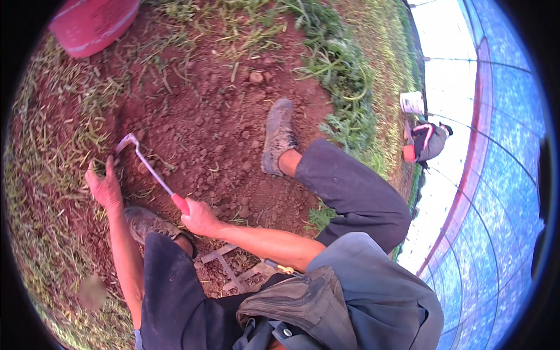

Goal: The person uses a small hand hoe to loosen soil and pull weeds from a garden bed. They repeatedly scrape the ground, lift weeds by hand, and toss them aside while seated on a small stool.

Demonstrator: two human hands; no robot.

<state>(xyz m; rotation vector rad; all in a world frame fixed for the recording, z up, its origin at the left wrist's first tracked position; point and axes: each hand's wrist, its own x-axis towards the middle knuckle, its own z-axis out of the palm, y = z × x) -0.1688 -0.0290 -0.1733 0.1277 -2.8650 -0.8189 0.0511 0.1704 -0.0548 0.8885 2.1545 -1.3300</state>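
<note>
My right hand (pixel 199 218) is closed around the red handle of a small hand hoe (pixel 155 171). Its thin metal shaft runs up and left to a bent blade, which meets the reddish soil (pixel 210 122) at the edge of the plant litter. Just below and left of the blade, my left hand (pixel 105 186) reaches down to the ground. Thumb and a finger are spread, with some green stems (pixel 99 166) between them; whether they are gripped is unclear. One of my shoes (pixel 146 223) rests close to the left hand, the other (pixel 280 135) further right on loose soil.
A pink bucket (pixel 94 28) stands at upper left. Cut stems (pixel 65 197) cover the ground on the left; leafy green plants (pixel 341 74) line the right. A slatted frame (pixel 227 267) lies beneath me. Beyond, a person (pixel 431 142) bends near a white bucket (pixel 412 103) beside netting (pixel 503 175).
</note>
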